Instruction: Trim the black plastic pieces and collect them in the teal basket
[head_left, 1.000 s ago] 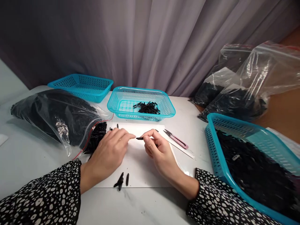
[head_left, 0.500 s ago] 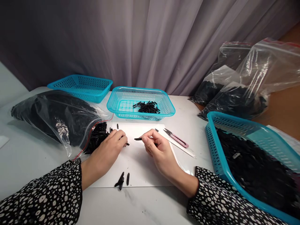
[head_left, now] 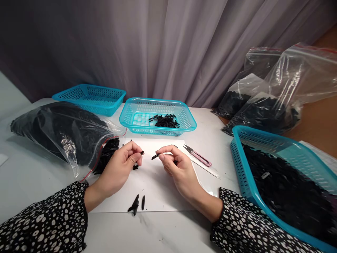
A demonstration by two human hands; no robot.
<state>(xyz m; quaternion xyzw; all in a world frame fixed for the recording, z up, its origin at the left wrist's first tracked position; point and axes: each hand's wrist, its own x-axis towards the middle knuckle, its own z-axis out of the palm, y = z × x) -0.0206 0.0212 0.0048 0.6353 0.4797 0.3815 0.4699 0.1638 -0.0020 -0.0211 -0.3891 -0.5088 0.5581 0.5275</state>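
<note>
In the head view, the right hand (head_left: pixel 179 167) pinches a slim black oblong piece (head_left: pixel 154 156) between thumb and forefinger, over a flat white sheet (head_left: pixel 158 191). The left hand (head_left: pixel 122 167) pinches another black piece (head_left: pixel 142 153) (mostly hidden by the fingers). Beyond, a translucent blue rectangular plastic basket (head_left: pixel 158 130) holds heaped black pieces (head_left: pixel 167 121).

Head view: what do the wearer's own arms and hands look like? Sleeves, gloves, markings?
The left sleeve and right sleeve match: long, loose black fabric printed with irregular off-white spots, many dark-centred. Both end short of the wrists. The left hand and right hand are bare: no gloves, rings, watch or cables visible.
</note>
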